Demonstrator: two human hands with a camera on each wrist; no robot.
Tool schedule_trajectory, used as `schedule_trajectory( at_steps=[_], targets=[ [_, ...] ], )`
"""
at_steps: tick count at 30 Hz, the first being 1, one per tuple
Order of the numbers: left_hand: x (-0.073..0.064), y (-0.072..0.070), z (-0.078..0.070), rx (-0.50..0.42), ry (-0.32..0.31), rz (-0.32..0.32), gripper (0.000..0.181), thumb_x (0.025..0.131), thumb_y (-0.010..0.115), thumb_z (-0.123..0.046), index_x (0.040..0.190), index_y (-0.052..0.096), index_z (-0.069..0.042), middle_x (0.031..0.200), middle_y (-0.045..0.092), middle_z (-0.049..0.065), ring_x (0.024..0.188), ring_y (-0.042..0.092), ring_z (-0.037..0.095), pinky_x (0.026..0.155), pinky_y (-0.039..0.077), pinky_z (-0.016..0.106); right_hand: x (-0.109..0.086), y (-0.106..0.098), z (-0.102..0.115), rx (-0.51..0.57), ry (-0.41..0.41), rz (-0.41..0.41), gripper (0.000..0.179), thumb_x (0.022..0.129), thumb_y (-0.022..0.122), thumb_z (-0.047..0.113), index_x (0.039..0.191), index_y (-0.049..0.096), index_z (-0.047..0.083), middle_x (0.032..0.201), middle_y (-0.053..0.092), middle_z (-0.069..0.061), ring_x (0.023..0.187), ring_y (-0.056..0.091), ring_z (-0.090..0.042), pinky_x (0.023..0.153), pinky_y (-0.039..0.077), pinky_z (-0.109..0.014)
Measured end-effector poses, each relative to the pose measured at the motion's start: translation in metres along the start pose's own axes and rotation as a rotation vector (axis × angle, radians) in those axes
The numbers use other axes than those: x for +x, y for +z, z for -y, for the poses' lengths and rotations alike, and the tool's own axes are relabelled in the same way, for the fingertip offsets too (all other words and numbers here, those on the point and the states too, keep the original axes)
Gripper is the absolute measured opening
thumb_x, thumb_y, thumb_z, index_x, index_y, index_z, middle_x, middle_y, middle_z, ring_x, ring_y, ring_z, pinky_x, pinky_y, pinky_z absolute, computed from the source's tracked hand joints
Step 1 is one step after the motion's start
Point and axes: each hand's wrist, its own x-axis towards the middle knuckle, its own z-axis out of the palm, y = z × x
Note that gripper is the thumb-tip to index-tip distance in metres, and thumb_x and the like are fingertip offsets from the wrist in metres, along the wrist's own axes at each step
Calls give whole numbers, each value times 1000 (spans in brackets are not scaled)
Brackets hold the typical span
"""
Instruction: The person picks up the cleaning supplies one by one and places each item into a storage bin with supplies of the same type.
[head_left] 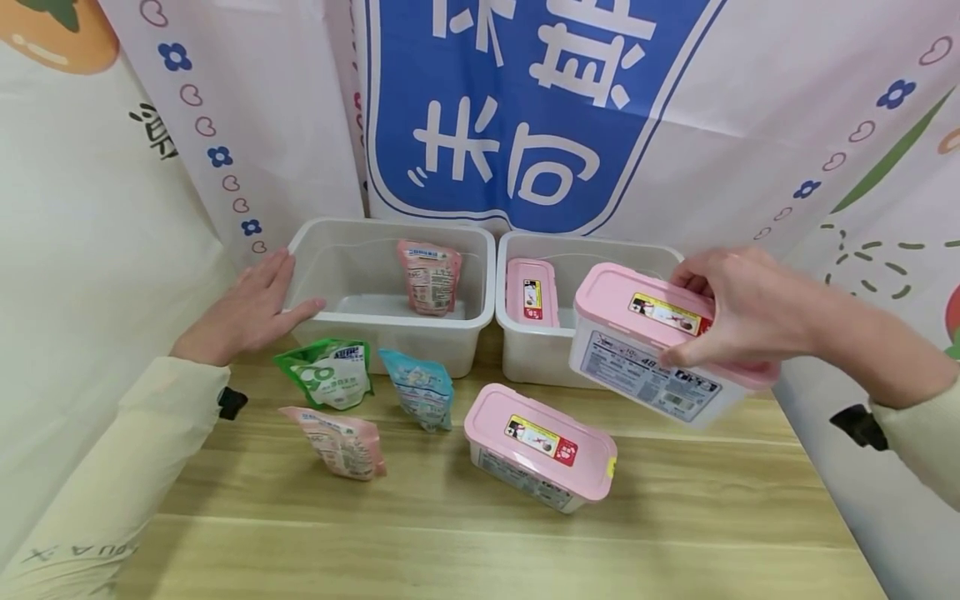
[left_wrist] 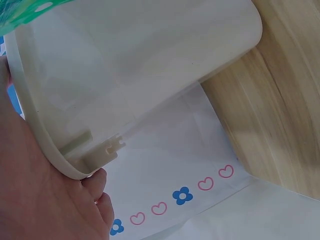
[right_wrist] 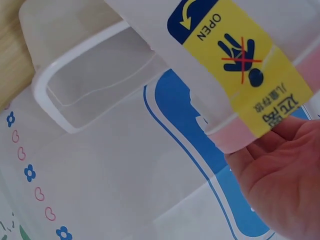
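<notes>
My right hand point(head_left: 757, 304) grips a white box with a pink lid point(head_left: 637, 350) across its lid edges. The held box is tilted above the table, overlapping the front of the right white bin point(head_left: 540, 354) in the head view. Inside that bin stands another pink-lidded box point(head_left: 531, 292). My left hand point(head_left: 251, 308) rests at the left corner of the left white bin point(head_left: 390, 333), fingers fairly straight and thumb over the front rim. A pink pouch point(head_left: 431, 279) stands inside this bin. In the right wrist view, the held box's yellow label point(right_wrist: 245, 65) faces the camera.
On the wooden table point(head_left: 420, 550), in front of the bins, are a green pouch point(head_left: 330, 375), a blue pouch point(head_left: 420, 390), a pink pouch point(head_left: 341, 446) and a pink-lidded box point(head_left: 540, 450). Behind the bins hangs a printed cloth point(head_left: 300, 108).
</notes>
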Motion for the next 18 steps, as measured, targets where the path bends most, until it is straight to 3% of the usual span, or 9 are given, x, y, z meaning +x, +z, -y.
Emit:
schedule_trajectory(
  at_steps=[11, 18],
  targets=[
    [2, 0, 2, 1, 21, -4, 100, 107, 36, -66, 166, -8, 2, 175, -8, 29, 163, -1, 51, 131, 3, 69, 23, -18, 4, -39, 45, -10, 75, 72, 91, 56, 118, 67, 1, 97, 72, -9, 72, 66, -17, 57, 54, -28],
    [1, 1, 2, -1, 12, 4, 102, 106, 36, -67, 166, -9, 1, 175, -14, 26, 164, -5, 48, 131, 2, 69, 38, -25, 1, -9, 105, -2, 72, 79, 86, 56, 118, 66, -1, 94, 74, -14, 66, 66, -19, 53, 56, -32]
  ],
)
